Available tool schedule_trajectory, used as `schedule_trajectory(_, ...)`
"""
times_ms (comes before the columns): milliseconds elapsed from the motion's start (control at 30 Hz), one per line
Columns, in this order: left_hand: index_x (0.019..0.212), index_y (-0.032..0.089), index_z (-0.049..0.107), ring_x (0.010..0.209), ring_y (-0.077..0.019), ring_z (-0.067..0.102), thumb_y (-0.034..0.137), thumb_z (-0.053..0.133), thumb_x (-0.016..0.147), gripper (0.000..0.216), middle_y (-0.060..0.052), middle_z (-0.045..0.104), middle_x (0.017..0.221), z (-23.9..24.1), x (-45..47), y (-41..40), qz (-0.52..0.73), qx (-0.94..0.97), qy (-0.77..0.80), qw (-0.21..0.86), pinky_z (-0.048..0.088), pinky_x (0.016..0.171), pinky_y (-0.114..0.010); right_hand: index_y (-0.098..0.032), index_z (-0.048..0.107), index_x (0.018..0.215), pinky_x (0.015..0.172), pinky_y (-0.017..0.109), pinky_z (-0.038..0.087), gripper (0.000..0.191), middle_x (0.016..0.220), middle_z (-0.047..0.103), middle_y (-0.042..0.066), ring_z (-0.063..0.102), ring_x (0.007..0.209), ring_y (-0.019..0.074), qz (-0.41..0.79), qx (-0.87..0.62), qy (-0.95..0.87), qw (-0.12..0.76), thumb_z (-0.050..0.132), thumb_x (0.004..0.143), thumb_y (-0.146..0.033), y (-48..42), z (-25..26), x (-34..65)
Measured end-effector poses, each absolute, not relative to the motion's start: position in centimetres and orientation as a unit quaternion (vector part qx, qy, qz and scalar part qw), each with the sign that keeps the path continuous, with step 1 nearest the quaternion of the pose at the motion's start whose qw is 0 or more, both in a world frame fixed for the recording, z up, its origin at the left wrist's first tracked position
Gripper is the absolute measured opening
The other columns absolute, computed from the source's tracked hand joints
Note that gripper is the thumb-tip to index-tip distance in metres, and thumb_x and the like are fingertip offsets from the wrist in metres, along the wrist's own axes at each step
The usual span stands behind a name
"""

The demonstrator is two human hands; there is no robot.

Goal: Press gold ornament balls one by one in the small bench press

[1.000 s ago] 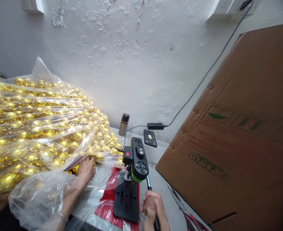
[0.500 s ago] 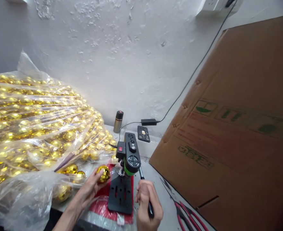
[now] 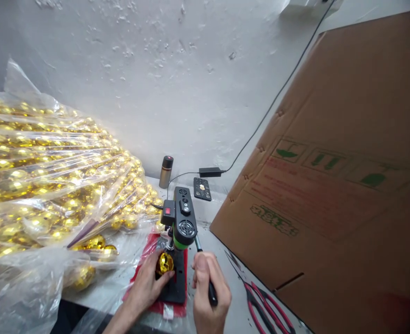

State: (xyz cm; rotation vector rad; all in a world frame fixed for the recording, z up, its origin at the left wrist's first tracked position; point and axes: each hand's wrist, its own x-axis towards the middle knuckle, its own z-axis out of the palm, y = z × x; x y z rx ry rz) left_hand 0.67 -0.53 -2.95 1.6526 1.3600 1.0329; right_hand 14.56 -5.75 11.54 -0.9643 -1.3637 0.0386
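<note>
A shiny gold faceted ball (image 3: 165,263) sits in the grip of my left hand (image 3: 148,280), under the head of a small black bench drill press (image 3: 185,215) with a green band. The ball is over the black slotted base (image 3: 177,287); whether it touches the tool above is hidden. My right hand (image 3: 210,287) is wrapped round the black-gripped lever (image 3: 212,294) at the press's right side. Beneath the base lies a red plastic sheet (image 3: 149,246).
A clear plastic bag (image 3: 34,264) full of gold balls fills the left. Red-handled scissors (image 3: 263,301) lie at right, beside a large cardboard box (image 3: 316,185). Behind the press are a phone (image 3: 202,189), a power adapter (image 3: 211,172) and a bottle (image 3: 165,171), near the wall.
My left hand has carried the gold ball rightward, from beside the press to beneath its head. My right hand stays on the lever. The view has shifted slightly.
</note>
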Motion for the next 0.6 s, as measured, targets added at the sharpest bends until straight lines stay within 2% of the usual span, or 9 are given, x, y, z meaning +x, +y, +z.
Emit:
schedule_trajectory(233, 0.135, 0.020, 0.065, 0.122, -0.0381, 0.070, 0.032, 0.073, 0.084, 0.054, -0.019, 0.074, 0.131, -2.7, 0.6, -1.0, 0.376, 0.723, 0.471, 0.339, 0.056, 0.108, -0.057, -0.023, 0.054, 0.081, 0.053, 0.018, 0.042, 0.029, 0.069, 0.050, -0.005, 0.049, 0.056, 0.0086, 0.019, -0.424, -0.613, 0.667, 0.045, 0.105, -0.011, -6.0, 11.1, 14.6)
schedule_trajectory(600, 0.127, 0.022, 0.070, 0.111, -0.0384, 0.072, 0.038, 0.077, 0.078, 0.052, -0.014, 0.078, 0.119, -3.4, 2.3, 0.0, 0.390, 0.711, 0.499, 0.306, 0.058, 0.098, -0.056, -0.023, 0.056, 0.080, 0.054, 0.018, 0.043, 0.029, 0.070, 0.051, -0.004, 0.051, 0.057, 0.0089, 0.032, -0.426, -0.604, 0.673, 0.046, 0.106, -0.013, -6.1, 10.9, 14.7)
